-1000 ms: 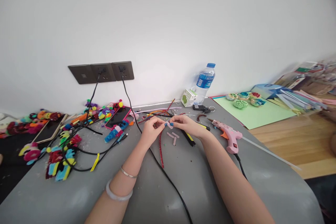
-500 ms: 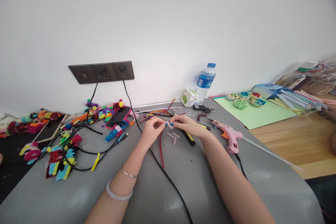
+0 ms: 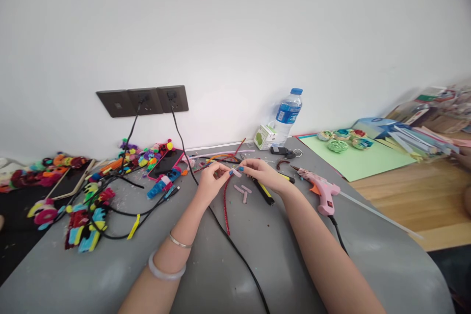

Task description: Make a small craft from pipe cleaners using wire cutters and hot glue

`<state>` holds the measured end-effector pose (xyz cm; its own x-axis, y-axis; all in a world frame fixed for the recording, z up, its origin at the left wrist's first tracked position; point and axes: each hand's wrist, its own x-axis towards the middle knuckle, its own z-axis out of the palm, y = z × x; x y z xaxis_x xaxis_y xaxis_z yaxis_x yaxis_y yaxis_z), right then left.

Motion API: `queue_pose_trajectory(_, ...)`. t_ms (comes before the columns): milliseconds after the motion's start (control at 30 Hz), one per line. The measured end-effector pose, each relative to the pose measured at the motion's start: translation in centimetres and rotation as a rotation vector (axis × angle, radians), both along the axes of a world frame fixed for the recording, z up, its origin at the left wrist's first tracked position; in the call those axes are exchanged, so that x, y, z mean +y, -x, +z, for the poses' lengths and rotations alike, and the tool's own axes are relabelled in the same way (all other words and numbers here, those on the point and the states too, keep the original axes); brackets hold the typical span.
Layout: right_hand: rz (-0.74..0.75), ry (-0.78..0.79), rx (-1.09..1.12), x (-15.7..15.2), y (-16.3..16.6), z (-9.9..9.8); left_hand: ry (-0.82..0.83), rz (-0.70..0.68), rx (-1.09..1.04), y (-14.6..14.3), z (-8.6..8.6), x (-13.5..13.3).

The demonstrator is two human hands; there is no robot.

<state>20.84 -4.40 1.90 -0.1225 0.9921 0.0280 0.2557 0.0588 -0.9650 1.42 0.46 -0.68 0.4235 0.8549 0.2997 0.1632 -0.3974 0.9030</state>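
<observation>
My left hand (image 3: 214, 178) pinches a short pale pink fuzzy piece (image 3: 236, 173), like a cut length of pipe cleaner, between thumb and fingertip. Facing it, my right hand (image 3: 258, 172) has thumb and forefinger closed together just beside the piece; anything between them is too small to make out. Below the hands, several similar pale pink pieces (image 3: 245, 198) lie on the grey table (image 3: 235, 274). A red glittery pipe cleaner (image 3: 225, 206) runs down from under my left fingers. A black-and-yellow tool (image 3: 265, 193) lies partly under my right hand.
A pink glue gun (image 3: 322, 189) lies right of my right forearm. Black cables (image 3: 235, 250) cross the table. Behind stand a water bottle (image 3: 287, 117) and a small carton (image 3: 264, 137), near keys (image 3: 281, 151). Colourful fuzzy figures (image 3: 86, 225) and a phone (image 3: 167, 163) lie left.
My fingertips have drawn slightly apart. The pink piece now shows more openly, pointing out from my left fingertips, while my right fingers have shifted slightly up and away.
</observation>
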Motion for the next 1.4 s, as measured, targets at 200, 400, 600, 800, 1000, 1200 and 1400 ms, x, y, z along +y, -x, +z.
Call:
queue_pose_trajectory(200, -0.143, -0.024, 0.08, 0.5, 0.2, -0.5, -0.001, 0.032, -0.082, 0.1, -0.2, 0.3)
queue_pose_trajectory(400, -0.143, 0.007, 0.209, 0.5, 1.1, -0.4, -0.071, 0.062, -0.162, 0.2, 0.1, 0.4)
queue_pose_trajectory(600, -0.108, -0.013, 0.268, 0.4, 1.9, -0.5, -0.121, 0.1, -0.179, 0.4, 0.5, 0.4)
queue_pose_trajectory(800, -0.058, -0.079, 0.309, 0.3, 2.3, -0.2, -0.124, 0.075, -0.192, 0.3, 0.6, 0.3)
queue_pose_trajectory(1000, -0.051, -0.155, 0.353, 0.3, 2.7, -0.2, -0.149, 0.052, -0.215, 0.3, 0.7, 0.3)
queue_pose_trajectory(1200, -0.035, -0.227, 0.358, 0.4, 2.7, -0.5, -0.139, 0.044, -0.229, 0.2, 0.9, 0.1)
queue_pose_trajectory(1400, -0.03, -0.235, 0.349, 0.5, 2.6, -0.8, -0.133, 0.047, -0.211, 0.2, 1.0, 0.1)
